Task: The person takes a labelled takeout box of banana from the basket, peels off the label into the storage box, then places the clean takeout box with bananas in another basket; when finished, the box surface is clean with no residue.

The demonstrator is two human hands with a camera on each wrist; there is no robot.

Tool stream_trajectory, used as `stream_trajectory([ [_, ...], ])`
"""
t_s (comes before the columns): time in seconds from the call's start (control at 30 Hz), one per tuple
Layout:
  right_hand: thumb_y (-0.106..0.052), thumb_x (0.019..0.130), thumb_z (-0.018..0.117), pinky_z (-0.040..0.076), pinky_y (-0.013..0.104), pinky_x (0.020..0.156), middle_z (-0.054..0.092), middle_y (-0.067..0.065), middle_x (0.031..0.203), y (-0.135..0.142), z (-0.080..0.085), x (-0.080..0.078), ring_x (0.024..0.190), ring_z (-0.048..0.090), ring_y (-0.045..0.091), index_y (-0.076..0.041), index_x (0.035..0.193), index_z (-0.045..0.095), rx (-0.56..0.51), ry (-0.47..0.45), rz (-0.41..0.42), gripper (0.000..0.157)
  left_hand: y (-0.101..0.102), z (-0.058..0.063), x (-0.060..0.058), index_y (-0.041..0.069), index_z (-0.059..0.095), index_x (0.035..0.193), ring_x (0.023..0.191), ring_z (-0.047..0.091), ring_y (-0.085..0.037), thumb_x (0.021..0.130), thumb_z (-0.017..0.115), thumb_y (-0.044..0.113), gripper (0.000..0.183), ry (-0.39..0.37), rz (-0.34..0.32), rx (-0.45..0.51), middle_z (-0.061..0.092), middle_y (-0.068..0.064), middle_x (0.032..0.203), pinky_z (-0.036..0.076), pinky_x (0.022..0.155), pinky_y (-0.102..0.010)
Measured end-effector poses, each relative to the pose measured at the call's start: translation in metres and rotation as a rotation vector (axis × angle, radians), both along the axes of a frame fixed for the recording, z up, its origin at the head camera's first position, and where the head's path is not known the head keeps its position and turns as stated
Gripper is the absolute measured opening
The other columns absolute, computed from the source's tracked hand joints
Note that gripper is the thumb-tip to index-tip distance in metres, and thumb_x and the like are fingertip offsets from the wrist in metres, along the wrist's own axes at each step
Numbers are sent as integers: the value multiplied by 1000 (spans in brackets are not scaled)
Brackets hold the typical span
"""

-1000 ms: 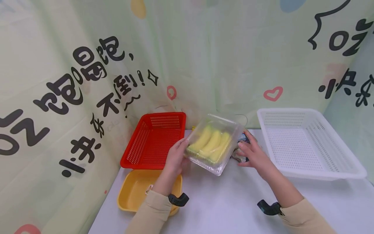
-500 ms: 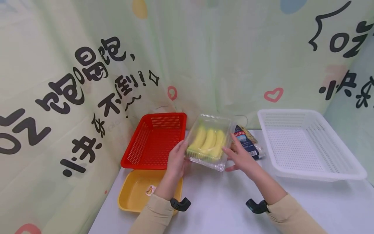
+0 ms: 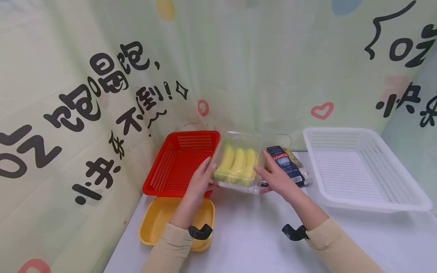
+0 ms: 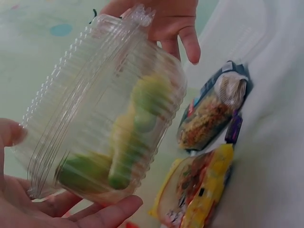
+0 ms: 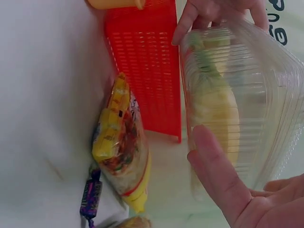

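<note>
A clear plastic clamshell box (image 3: 218, 151) with several bananas (image 3: 239, 161) inside is held up over the table, tilted towards me. My left hand (image 3: 199, 178) grips its left side, thumb on the front and fingers underneath. At the right side my right hand (image 3: 274, 174) holds the box between thumb and fingers. The left wrist view shows the box's ribbed wall and green banana ends (image 4: 88, 171). Behind the right hand lies a dark blue pasta bag (image 3: 286, 163), partly covered. A yellow packet (image 5: 114, 147) and a purple-wrapped candy (image 5: 90, 194) lie below the box.
A red perforated basket (image 3: 174, 167) stands at the back left, just beside the box. In front of it sits a yellow basin (image 3: 153, 223), partly behind my left forearm. On the right is a large white basket (image 3: 348, 170). A printed curtain (image 3: 252, 68) hangs behind the table.
The box has moved left and become more level. My right hand has come in from the right and taken hold of its right side, leaving the pasta bag more visible.
</note>
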State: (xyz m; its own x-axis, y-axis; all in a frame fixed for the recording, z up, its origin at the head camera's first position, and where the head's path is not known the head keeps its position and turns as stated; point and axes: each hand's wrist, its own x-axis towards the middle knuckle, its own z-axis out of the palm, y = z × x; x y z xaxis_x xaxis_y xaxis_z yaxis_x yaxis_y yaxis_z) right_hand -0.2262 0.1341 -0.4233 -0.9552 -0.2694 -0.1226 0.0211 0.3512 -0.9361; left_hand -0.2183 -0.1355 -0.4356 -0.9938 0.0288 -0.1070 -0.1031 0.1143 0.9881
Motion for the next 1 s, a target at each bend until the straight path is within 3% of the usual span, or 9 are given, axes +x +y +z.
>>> stream_trajectory([
  [0.23, -59, 95, 52, 61, 40, 81, 15, 23, 164, -20, 4, -15, 126, 53, 47, -35, 159, 3, 17, 11, 4, 85, -22, 7, -8, 38, 43, 147, 105, 65, -25, 97, 53, 50, 53, 48, -14, -87, 59, -4, 136, 56, 93, -47],
  [0.4, -62, 95, 49, 57, 45, 91, 20, 20, 163, -39, 7, -25, 127, 54, 45, -36, 159, 5, 16, -8, 20, 82, -38, 11, -14, 41, 45, 145, 105, 65, -25, 98, 51, 51, 48, 26, 26, -97, 62, -4, 130, 55, 95, -46],
  [0.6, -60, 97, 46, 55, 47, 96, 24, 18, 162, -70, 9, -37, 129, 54, 40, -34, 159, 11, 15, 5, 10, 76, -57, 14, -18, 37, 46, 145, 105, 65, -26, 100, 48, 48, 46, 20, 75, -110, 64, -4, 126, 55, 96, -43],
  [0.7, -58, 98, 46, 52, 49, 100, 26, 16, 162, -86, 10, -43, 133, 50, 39, -33, 159, 14, 6, 1, 0, 73, -65, 13, -22, 36, 45, 146, 103, 65, -26, 100, 47, 48, 47, 8, 122, -127, 65, -4, 124, 56, 94, -41],
  [0.8, -58, 97, 48, 40, 56, 110, 24, 14, 163, -99, 10, -48, 143, 38, 39, -29, 159, 15, 26, 23, 11, 76, -73, 13, -27, 35, 46, 146, 103, 64, -27, 100, 47, 49, 48, -15, 161, -114, 64, -6, 122, 56, 94, -41],
  [0.9, -62, 94, 51, 29, 61, 116, 21, 9, 165, -110, 12, -53, 150, 24, 37, -31, 159, 13, 51, 26, 40, 81, -83, 14, -32, 33, 45, 147, 107, 62, -28, 100, 47, 49, 50, -35, 175, -110, 62, -7, 124, 55, 95, -40],
  [1.0, -61, 92, 55, 28, 63, 116, 22, 8, 165, -121, 13, -56, 150, 23, 37, -33, 159, 13, 25, 8, 64, 83, -93, 17, -33, 30, 45, 146, 109, 61, -26, 100, 48, 49, 51, -54, 173, -117, 61, -5, 127, 56, 94, -38],
])
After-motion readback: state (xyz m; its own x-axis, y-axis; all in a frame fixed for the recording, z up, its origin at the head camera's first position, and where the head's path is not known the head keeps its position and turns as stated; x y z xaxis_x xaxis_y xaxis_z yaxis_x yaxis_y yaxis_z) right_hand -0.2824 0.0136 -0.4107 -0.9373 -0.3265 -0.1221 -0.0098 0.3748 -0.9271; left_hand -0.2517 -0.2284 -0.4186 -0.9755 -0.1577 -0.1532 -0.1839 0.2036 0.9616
